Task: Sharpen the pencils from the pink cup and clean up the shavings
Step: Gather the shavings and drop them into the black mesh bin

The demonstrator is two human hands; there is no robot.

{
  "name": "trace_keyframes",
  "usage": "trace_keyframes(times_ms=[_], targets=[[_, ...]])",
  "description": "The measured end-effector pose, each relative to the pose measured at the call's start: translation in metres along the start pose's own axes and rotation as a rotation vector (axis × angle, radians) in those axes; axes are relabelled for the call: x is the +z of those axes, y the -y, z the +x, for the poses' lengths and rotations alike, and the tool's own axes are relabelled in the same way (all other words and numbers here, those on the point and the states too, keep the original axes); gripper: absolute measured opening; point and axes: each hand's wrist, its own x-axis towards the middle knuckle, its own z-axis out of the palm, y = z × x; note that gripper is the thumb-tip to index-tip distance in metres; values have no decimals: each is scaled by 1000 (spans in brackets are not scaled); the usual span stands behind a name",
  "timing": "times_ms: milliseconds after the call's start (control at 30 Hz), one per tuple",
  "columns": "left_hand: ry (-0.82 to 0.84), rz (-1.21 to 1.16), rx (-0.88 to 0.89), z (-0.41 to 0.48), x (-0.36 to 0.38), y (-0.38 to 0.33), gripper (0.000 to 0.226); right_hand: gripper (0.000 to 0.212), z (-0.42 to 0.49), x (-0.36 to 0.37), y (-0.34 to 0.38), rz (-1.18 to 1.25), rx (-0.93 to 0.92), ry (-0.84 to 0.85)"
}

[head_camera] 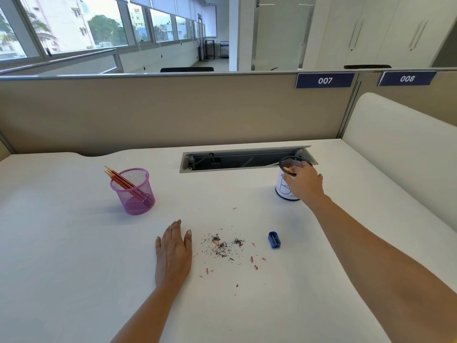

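Now the right hand (305, 183) grips the black cup (284, 191) at its rim; the left hand (173, 251) lies flat beside the shavings (223, 243).

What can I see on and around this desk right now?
pink wire-mesh cup: one, pink, left rear of desk
red wooden pencils: several, red-orange, leaning in the pink cup
black wire-mesh cup: one, black with a white paper label, right rear
blue plastic pencil sharpener: one, blue, right of the shavings
pencil shavings: scattered bits, dark grey and red, mid-desk
white desk: one, white
cable slot: one, grey, open, at the desk's rear
number signs: two, blue, 007 and 008, on the partition
partition: one, beige, behind the desk
left hand: one, flat on the desk, left of the shavings
right hand: one, at the black cup's rim; grip unclear
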Motion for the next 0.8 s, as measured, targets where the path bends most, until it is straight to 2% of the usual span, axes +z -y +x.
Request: trace_keyframes(times_ms=[200,333,433,567,667,800], targets=[[-2,2,2,0,1,0,46,37,-23,-6,9,261,-131,-237],[-5,-6,-3,0,2,1,46,28,-57,-9,10,425,-71,-293],[-6,-3,-2,-1,1,1,46,22,-91,1,11,489,-15,-82],[-2,11,7,-2,0,-1,47,30,-128,9,13,462,62,254],[-7,15,7,-2,-1,-1,47,30,-141,16,11,367,23,322],[-10,18,8,-3,0,-2,47,23,-152,21,12,288,-38,280]])
